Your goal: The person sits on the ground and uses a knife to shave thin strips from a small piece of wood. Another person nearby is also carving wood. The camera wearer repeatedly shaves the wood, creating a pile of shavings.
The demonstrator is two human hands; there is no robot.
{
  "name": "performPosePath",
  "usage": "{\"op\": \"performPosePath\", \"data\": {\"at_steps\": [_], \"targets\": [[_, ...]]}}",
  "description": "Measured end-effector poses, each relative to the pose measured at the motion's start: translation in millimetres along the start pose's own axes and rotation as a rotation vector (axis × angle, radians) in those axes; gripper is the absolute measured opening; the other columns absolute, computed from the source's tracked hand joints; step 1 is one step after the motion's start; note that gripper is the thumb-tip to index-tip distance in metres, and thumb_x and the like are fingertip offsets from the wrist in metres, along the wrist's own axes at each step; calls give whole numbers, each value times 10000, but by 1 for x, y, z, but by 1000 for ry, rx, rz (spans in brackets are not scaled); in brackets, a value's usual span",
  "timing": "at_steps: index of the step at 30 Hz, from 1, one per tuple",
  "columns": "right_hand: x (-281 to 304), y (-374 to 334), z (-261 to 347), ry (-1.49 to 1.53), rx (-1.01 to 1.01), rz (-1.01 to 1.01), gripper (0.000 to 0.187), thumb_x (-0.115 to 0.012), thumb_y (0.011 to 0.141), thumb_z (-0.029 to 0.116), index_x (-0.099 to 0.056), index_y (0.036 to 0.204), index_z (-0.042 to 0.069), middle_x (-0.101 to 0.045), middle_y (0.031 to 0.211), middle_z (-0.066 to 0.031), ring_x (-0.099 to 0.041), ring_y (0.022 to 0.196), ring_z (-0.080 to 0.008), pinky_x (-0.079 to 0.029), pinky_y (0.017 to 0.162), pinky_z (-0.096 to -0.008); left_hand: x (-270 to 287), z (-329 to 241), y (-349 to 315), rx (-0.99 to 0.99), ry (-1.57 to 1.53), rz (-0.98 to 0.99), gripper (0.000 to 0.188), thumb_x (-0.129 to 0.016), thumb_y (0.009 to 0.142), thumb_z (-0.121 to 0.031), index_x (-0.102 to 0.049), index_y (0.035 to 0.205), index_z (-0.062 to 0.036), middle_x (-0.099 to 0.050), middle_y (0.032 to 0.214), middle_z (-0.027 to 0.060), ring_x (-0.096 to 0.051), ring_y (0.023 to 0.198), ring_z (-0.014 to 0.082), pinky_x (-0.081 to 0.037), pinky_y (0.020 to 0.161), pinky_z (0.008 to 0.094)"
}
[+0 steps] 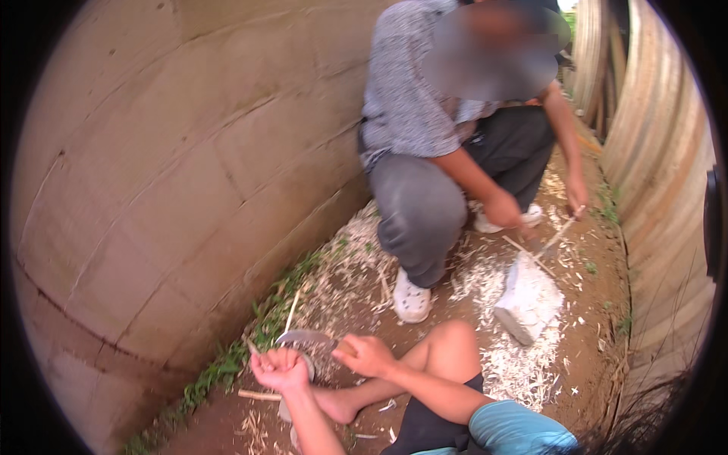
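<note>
My left hand (280, 370) is curled, palm side up, round a thin pale stick (252, 346) whose end pokes out beyond the fingers. In my right hand (365, 355) is the handle of a knife (305, 337). Its broad curved blade points left, just above the left hand's fingers; whether it touches the stick I cannot tell. A second slim stick (293, 311) shows beyond the blade, and a short piece of stick (259, 395) lies on the ground left of my left wrist. My bare leg (440, 356) is bent beside my right forearm.
Facing me, a person in a grey shirt (406, 83) squats, hands on crossed sticks (557, 233) above a pale stone block (528, 299). Wood shavings (523, 371) cover much of the dirt. A block wall (174, 174) runs along the left, corrugated metal sheeting (660, 189) along the right.
</note>
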State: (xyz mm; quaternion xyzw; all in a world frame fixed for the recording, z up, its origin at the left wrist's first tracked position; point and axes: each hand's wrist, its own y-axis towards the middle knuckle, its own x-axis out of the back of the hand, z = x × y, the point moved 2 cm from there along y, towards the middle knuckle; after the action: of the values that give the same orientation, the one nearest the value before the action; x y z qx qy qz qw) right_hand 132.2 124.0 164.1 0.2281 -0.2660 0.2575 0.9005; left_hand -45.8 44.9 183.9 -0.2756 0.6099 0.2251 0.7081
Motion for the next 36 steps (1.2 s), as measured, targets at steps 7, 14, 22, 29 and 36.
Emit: {"op": "performPosePath", "data": {"at_steps": [7, 14, 22, 29, 36], "targets": [[15, -13, 2, 42, 0, -29, 370, -568, 910, 443, -559, 926, 73, -636, 729, -192, -630, 697, -421, -481, 598, -510, -33, 23, -13, -64, 285, -153, 513, -402, 959, -360, -280, 501, -164, -213, 421, -32, -154, 340, 104, -148, 330, 248], [-1, -22, 4, 100, -117, 72, 388, -440, 976, 453, -506, 934, 73, -621, 754, -215, -605, 733, -455, -457, 622, -544, -52, 27, -30, -172, 524, -4, 535, -412, 971, -352, -252, 495, -167, -211, 418, -34, -160, 338, 93, -152, 320, 245], [-9, -25, 6, 138, -149, 128, 408, -409, 986, 461, -503, 926, 68, -620, 765, -225, -603, 749, -462, -453, 629, -558, -45, 42, -35, -205, 701, 89, 512, -413, 967, -324, -252, 508, -162, -210, 434, -29, -151, 355, 89, -132, 339, 259], [1, -23, 6, 112, -218, 116, 400, -417, 978, 461, -524, 985, 75, -638, 821, -239, -610, 803, -471, -464, 670, -562, -35, 43, -31, -215, 754, 90, 499, -404, 969, -306, -260, 514, -158, -218, 435, -26, -152, 357, 88, -135, 346, 257], [2, -21, 14, 21, -252, 251, 383, -416, 983, 429, -529, 993, 63, -641, 847, -247, -608, 832, -475, -471, 702, -566, -28, 41, -29, -220, 795, 71, 504, -430, 962, -318, -262, 514, -161, -221, 429, -30, -156, 353, 88, -133, 347, 262]]}}
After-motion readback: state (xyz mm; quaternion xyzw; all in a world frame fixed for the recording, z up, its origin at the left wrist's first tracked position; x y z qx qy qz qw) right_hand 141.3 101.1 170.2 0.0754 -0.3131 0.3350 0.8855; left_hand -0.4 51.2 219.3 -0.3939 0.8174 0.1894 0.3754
